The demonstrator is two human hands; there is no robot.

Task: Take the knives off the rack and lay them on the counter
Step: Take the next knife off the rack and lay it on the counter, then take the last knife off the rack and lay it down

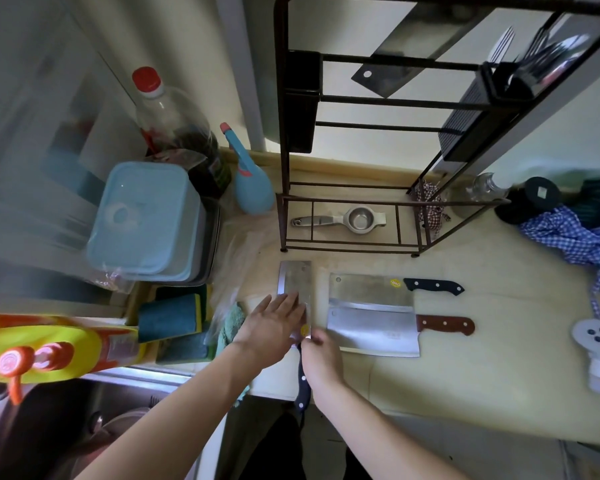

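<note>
The head view looks down on a pale counter [482, 375] with a dark metal rack [357, 102] standing at its back edge. Three cleavers lie on the counter in front of the rack. The left cleaver [293, 282] lies with its blade pointing toward the rack and its dark riveted handle reaching past the counter's front edge. The left hand [274, 323] rests flat on this blade, fingers spread and extended, palm down. The right hand [321, 355] is at the spot where blade meets handle, fingers curled around it; how tightly it grips cannot be told, as the hand's back hides the fingertips.

Just to the right, two more cleavers lie side by side with handles pointing right: the black-handled cleaver [371, 289] nearer the rack, and the brown-handled cleaver [374, 330] nearer the person, its blade overlapping the first one's edge.

One dark cleaver blade [392, 60] shows high behind the rack bars. A cutlery holder [506, 77] with forks hangs at the rack's right. A metal squeezer [347, 220] lies on the rack's bottom shelf. A blue lidded box [146, 216], a bottle [174, 123], sponges [170, 317] and a checked cloth [568, 233] sit around the sides.
</note>
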